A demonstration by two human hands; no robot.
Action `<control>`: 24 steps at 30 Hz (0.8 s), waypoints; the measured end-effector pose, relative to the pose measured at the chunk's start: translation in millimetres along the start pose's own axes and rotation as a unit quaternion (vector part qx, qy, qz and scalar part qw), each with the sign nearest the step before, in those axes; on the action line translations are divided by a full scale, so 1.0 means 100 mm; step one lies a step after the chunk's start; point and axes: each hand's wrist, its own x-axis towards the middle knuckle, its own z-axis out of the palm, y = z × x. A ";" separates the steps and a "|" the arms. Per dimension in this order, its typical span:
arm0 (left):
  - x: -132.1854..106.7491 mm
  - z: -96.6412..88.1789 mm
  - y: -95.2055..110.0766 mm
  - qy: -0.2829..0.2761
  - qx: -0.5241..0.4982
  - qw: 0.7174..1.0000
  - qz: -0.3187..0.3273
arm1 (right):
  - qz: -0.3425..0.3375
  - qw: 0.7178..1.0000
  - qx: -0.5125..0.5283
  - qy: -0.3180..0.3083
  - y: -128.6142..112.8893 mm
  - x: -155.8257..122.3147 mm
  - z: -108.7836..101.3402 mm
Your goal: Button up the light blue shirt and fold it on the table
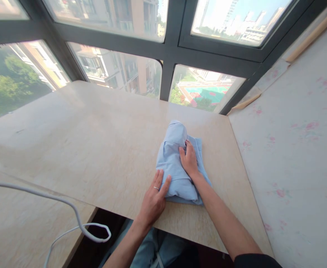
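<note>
A light blue shirt (170,156) lies folded into a compact bundle on the tabletop, its narrow end toward the window. Part of a lower layer sticks out along its right side. My left hand (154,199) rests at the bundle's lower left edge, fingers stretched and apart, with a ring on one finger. On the right side of the bundle, my right hand (190,160) has its thumb and bent fingers at the edge of the upper layer, near the narrow end. Some of its fingers are hidden by the hand itself.
The pale marbled tabletop (96,149) runs up to grey window frames (169,48). A papered wall (292,156) bounds it on the right. A white cable (54,197) loops across the lower left, over a dark gap (96,227) in the tabletop.
</note>
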 end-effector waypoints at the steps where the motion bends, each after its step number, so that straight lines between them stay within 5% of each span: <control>1: -0.03 -0.02 -0.02 -0.002 0.005 1.000 0.000 | -0.004 1.000 0.004 -0.002 0.02 0.01 -0.01; 8: -0.10 -0.21 -0.12 0.036 0.056 0.996 0.051 | 0.020 0.999 0.049 -0.009 0.14 0.11 -0.13; 15: -0.25 -0.38 0.20 0.140 0.019 0.990 0.024 | 0.053 0.996 0.069 -0.030 0.13 0.16 -0.15; 20: -0.17 -0.43 0.32 0.098 0.070 0.992 -0.034 | -0.025 1.000 0.015 -0.002 -0.19 0.44 -0.27; 24: 0.11 -0.40 0.25 0.061 0.094 0.992 0.052 | -0.083 0.992 -0.078 -0.059 -0.58 0.87 -0.16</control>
